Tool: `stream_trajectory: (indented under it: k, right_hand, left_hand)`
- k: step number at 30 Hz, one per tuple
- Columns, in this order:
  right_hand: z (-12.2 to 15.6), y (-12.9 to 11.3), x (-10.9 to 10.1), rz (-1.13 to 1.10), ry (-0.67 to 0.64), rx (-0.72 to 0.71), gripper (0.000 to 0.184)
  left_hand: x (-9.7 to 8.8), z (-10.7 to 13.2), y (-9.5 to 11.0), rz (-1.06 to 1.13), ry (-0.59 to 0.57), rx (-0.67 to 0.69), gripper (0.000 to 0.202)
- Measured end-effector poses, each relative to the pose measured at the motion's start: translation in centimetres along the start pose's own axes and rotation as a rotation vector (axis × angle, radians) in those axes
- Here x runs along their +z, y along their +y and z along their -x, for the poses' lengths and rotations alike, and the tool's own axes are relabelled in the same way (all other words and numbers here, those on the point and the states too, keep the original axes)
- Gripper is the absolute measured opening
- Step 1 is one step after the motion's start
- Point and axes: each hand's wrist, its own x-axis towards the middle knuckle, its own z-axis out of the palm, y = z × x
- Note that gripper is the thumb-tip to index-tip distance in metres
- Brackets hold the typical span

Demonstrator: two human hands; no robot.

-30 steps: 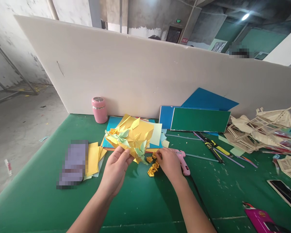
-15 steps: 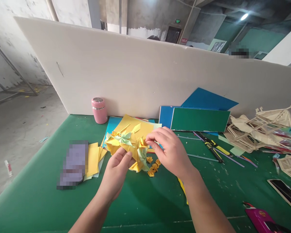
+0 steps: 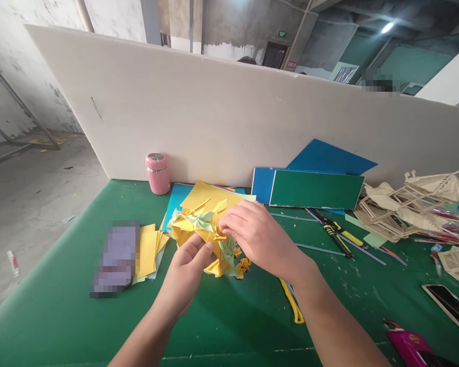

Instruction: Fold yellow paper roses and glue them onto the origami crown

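Observation:
My left hand grips a yellow and pale-green origami piece from the front, thumb on top, above the green table. It has pointed petals and star-like folds. My right hand is closed in a pinch on a small yellow paper flower at the piece's right side; the fingertips are partly hidden. Several small folded paper roses lie on the table just behind and below the piece, partly covered. Behind it are flat sheets of yellow paper and blue paper.
Left are a blurred purple item and yellow paper slips. A pink flask stands against the white board. Yellow-handled scissors, a cutter, paper strips, a wooden stick model and a phone lie right.
My right hand has moved slightly left, with its fingers curled in closer over the origami piece. The piece has shifted a little right and down, and more of the yellow scissors handle shows.

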Motion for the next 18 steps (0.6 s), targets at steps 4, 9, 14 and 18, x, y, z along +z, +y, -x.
stream_trajectory:
  k: [4, 9, 14, 18]
  right_hand:
    - [-0.02, -0.06, -0.05, 0.018, -0.010, -0.023, 0.021]
    - [-0.11, -0.37, -0.10, 0.082, -0.039, -0.047, 0.021]
    - [-0.19, -0.61, -0.40, 0.159, -0.090, -0.085, 0.022]
    - [-0.34, -0.67, -0.62, 0.183, -0.108, -0.098, 0.022]
  left_hand:
    - [-0.04, 0.00, -0.06, -0.007, -0.015, 0.003, 0.031]
    - [0.04, 0.02, 0.07, 0.007, -0.026, 0.009, 0.030]
    - [-0.11, 0.08, -0.02, 0.005, -0.035, 0.005, 0.029]
    - [-0.08, 0.03, -0.13, 0.000, -0.043, 0.005, 0.027]
